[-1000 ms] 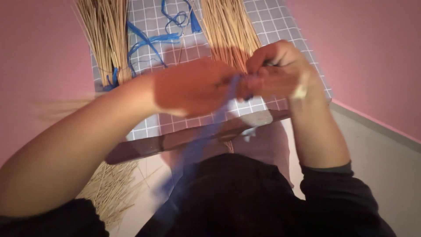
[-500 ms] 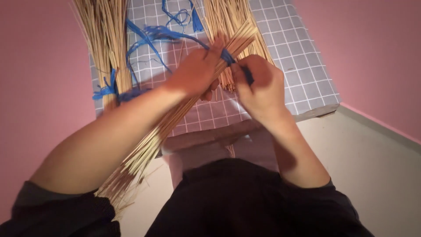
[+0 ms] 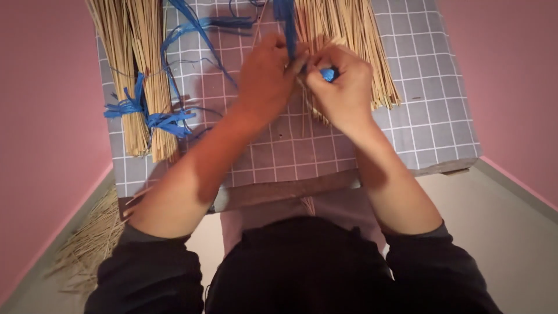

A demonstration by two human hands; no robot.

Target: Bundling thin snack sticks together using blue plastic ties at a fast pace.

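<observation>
My left hand (image 3: 264,78) and my right hand (image 3: 340,87) meet over the middle of a table covered with a grey checked cloth (image 3: 430,122). Between them they pinch a blue plastic string (image 3: 286,23) that runs up and away from my fingers. A small bunch of thin straw sticks (image 3: 314,107) passes under both hands and is mostly hidden by them. A loose pile of the same pale sticks (image 3: 354,35) lies just behind my right hand.
Two stick bundles tied with blue string (image 3: 139,87) lie at the table's left side. More blue string (image 3: 197,35) trails across the cloth. Loose sticks (image 3: 87,244) are scattered on the floor at lower left. Pink walls (image 3: 40,116) close both sides.
The long bunch of sticks that slanted down toward my lap is no longer stretched out there. Both hands have shifted farther onto the table, and the blue string now rises straight up between them.
</observation>
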